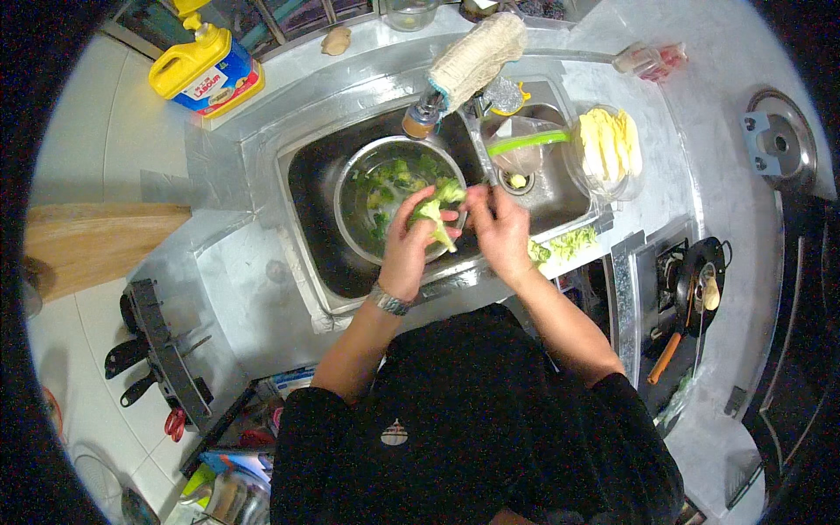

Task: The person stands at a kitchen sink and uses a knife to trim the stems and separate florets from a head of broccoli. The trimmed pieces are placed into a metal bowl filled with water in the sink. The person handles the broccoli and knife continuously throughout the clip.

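Observation:
My left hand (408, 246) is closed around a broccoli piece (430, 213), its stalk pointing down and its green head up. The piece is above a round metal basin (342, 216) of water, where several broccoli florets (397, 174) float. The basin sits in the left sink bowl (312, 190). Just right of the broccoli, my right hand (502, 226) has its fingers curled near the sink divider; blur hides whether it grips a thin tool. Pale green trimmings (571, 244) lie on the counter's front edge beyond my right wrist.
A cloth-wrapped faucet (479, 59) hangs over the divider. The right bowl (554, 207) contains a zip bag (525, 147). Beside it stands a container of yellow-white leaves (609, 144). A wok (699, 282) is at right, a knife rack (167, 354) at left, and a yellow detergent jug (210, 75) behind.

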Action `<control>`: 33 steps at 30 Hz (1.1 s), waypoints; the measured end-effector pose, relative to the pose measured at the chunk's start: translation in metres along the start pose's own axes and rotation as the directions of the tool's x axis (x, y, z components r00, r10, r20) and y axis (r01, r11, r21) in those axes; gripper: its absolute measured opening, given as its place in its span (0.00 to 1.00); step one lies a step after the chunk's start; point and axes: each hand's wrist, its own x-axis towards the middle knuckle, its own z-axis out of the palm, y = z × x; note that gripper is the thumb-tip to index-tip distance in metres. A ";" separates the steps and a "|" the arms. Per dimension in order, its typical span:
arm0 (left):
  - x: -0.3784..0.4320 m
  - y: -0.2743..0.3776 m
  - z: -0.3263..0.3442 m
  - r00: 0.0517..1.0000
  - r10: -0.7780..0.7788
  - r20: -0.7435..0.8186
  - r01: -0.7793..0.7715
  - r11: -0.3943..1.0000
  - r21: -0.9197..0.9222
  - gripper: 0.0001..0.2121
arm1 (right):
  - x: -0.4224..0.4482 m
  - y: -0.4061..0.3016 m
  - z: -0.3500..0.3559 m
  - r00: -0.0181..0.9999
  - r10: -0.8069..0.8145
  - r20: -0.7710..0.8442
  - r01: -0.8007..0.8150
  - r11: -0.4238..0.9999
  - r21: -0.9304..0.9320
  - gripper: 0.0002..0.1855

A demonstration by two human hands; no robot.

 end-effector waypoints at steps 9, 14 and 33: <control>0.009 -0.002 -0.016 0.993 0.079 -0.093 -0.082 0.996 -0.028 0.18 | 0.034 0.034 0.009 0.926 0.225 0.302 -0.293 0.934 0.203 0.15; 0.013 -0.003 -0.022 0.990 0.076 -0.121 -0.064 0.993 0.101 0.18 | 0.009 0.002 0.001 0.913 0.162 0.375 -0.253 0.945 0.207 0.18; 0.016 -0.008 -0.016 0.976 0.185 0.113 -0.210 0.937 0.278 0.28 | -0.011 -0.028 -0.028 0.942 0.023 0.335 -0.036 0.999 0.033 0.16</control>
